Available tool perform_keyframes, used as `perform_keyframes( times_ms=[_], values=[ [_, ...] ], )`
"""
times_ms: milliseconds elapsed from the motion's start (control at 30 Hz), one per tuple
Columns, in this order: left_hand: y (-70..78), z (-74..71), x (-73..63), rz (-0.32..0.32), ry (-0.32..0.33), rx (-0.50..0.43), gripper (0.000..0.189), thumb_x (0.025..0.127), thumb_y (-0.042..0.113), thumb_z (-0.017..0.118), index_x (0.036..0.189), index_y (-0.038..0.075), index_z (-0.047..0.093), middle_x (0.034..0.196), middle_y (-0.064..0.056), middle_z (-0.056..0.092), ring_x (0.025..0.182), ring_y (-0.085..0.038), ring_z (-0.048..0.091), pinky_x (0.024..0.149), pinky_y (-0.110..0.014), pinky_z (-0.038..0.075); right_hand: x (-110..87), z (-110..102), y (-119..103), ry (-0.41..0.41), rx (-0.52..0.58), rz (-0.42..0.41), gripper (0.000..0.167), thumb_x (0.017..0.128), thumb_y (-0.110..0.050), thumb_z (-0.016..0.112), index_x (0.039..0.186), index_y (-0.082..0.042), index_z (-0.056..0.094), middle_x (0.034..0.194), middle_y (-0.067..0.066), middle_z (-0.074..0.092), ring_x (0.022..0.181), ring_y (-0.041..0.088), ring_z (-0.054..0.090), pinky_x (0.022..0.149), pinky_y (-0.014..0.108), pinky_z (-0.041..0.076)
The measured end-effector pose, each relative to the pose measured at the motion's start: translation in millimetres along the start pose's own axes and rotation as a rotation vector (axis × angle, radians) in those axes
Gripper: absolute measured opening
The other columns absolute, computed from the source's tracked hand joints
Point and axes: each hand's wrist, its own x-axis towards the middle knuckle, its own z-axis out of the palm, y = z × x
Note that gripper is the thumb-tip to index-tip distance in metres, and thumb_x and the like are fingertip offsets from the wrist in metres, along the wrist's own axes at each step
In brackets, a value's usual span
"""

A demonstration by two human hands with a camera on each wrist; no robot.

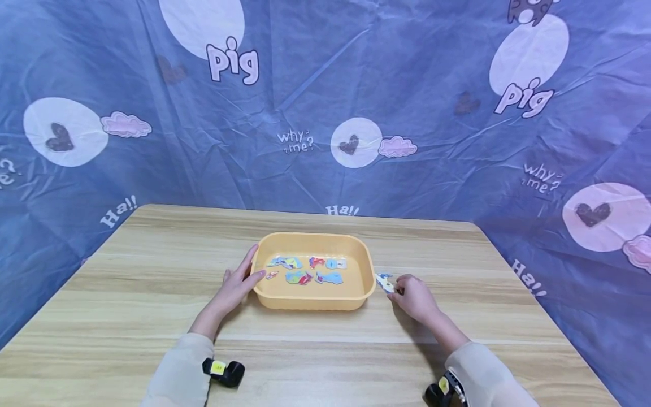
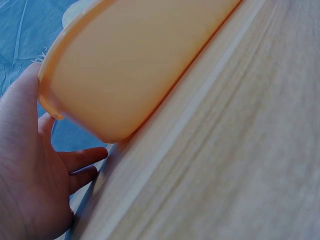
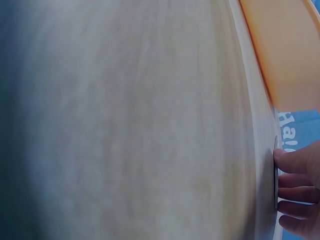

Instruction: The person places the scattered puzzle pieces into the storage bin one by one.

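A shallow yellow plastic tray (image 1: 310, 303) stands on the table, with several colourful flat puzzle pieces (image 1: 297, 277) lying apart on its bottom. At its left end my left hand (image 1: 236, 288) holds the rim, thumb over the edge. The left wrist view shows the other fingers (image 2: 82, 159) stretched out beside the tray's outer wall. Just right of the tray, my right hand (image 1: 419, 298) pinches a flat white, blue and yellow puzzle piece (image 1: 385, 284) at table level. Seen edge-on in the right wrist view, this thin piece (image 3: 275, 175) is against the fingertips, which partly cover it.
The wooden table (image 1: 305, 362) reaches back to a blue printed cloth (image 1: 305, 181) hanging behind and at the sides. A black camera is strapped to each wrist, the left one (image 1: 224, 372) and the right one (image 1: 443, 390).
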Motion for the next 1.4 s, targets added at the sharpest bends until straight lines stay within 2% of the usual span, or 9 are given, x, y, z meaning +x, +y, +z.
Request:
perform_keyframes(
  times_ms=[200,333,533,800,1100,1400],
  values=[
    [-0.2,-0.1,-0.1,0.010,-0.001,0.000,0.065,0.087,0.037,0.046,0.140,0.020,0.012,0.134,-0.012,0.032,0.122,-0.036,0.021,0.093,-0.054,-0.015,0.8,2.0,2.6,0.031,0.025,0.001,0.026,0.067,-0.009,0.069,0.051,-0.012,0.049,0.088,0.011,0.059,0.076,0.024,0.055,0.063,0.035,0.045],
    [1.3,-0.3,-0.6,0.004,-0.001,0.003,0.064,0.087,0.035,0.046,0.140,0.021,0.011,0.134,-0.012,0.031,0.123,-0.036,0.021,0.093,-0.053,-0.016,2.4,2.7,5.6,0.040,0.051,0.009,0.023,0.065,-0.007,0.068,0.052,-0.010,0.049,0.084,0.010,0.059,0.072,0.021,0.052,0.059,0.032,0.043],
    [2.4,0.7,-1.3,0.007,0.008,0.017,0.064,0.087,0.035,0.047,0.140,0.021,0.013,0.131,-0.014,0.035,0.122,-0.037,0.022,0.093,-0.053,-0.014,5.7,0.5,11.3,0.020,0.160,0.031,0.006,0.065,-0.005,0.067,0.067,-0.002,0.063,0.086,0.013,0.060,0.077,0.024,0.055,0.066,0.035,0.045],
    [1.8,0.7,-1.1,0.011,0.013,0.018,0.064,0.087,0.034,0.047,0.140,0.020,0.013,0.130,-0.014,0.036,0.122,-0.036,0.023,0.093,-0.054,-0.014,11.0,-7.8,20.9,0.001,0.335,0.090,0.016,0.071,-0.008,0.067,0.083,0.002,0.066,0.076,0.007,0.063,0.067,0.014,0.052,0.061,0.026,0.043],
    [1.8,-0.2,-1.4,0.015,0.010,0.025,0.064,0.087,0.035,0.046,0.140,0.020,0.013,0.131,-0.014,0.035,0.122,-0.037,0.021,0.093,-0.053,-0.015,16.0,-16.0,22.5,0.026,0.458,0.035,0.018,0.073,-0.003,0.065,0.089,0.005,0.063,0.080,0.012,0.064,0.069,0.016,0.057,0.060,0.022,0.046],
    [2.9,-0.7,-0.8,-0.011,-0.006,0.007,0.064,0.087,0.034,0.046,0.140,0.023,0.011,0.134,-0.013,0.031,0.123,-0.036,0.020,0.094,-0.052,-0.016,25.8,-26.1,16.5,0.037,0.537,0.022,0.020,0.077,-0.006,0.063,0.092,0.008,0.062,0.081,0.014,0.064,0.070,0.015,0.057,0.059,0.020,0.047]
  ],
)
